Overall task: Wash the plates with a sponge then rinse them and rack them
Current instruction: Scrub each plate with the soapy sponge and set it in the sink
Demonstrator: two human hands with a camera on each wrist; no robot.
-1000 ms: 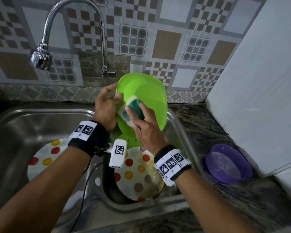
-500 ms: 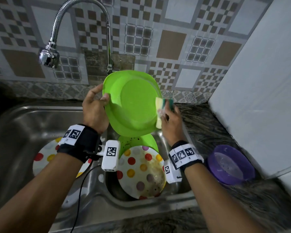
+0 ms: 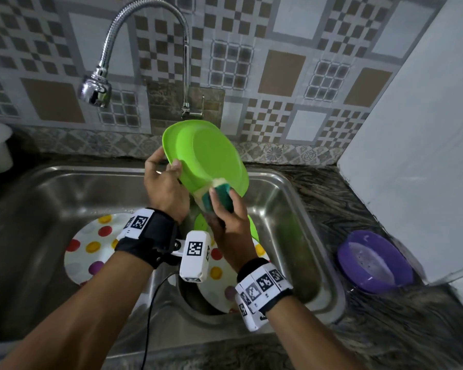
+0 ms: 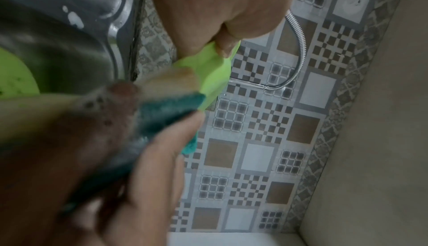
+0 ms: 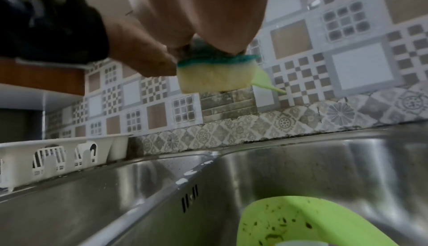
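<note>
Green plate, light, stiff, likely soap-slick: left hand pinches its nine-o'clock rim; right hand clasps the sponge.

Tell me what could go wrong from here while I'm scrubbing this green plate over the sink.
1. Your left hand holds the green plate only by its rim; if it's soapy, pressure from the sponge in your right hand could make it slip onto the dotted plates below.
2. The second green plate in the basin still shows food specks, so drips could land on dirty dishes and splash back.
</note>
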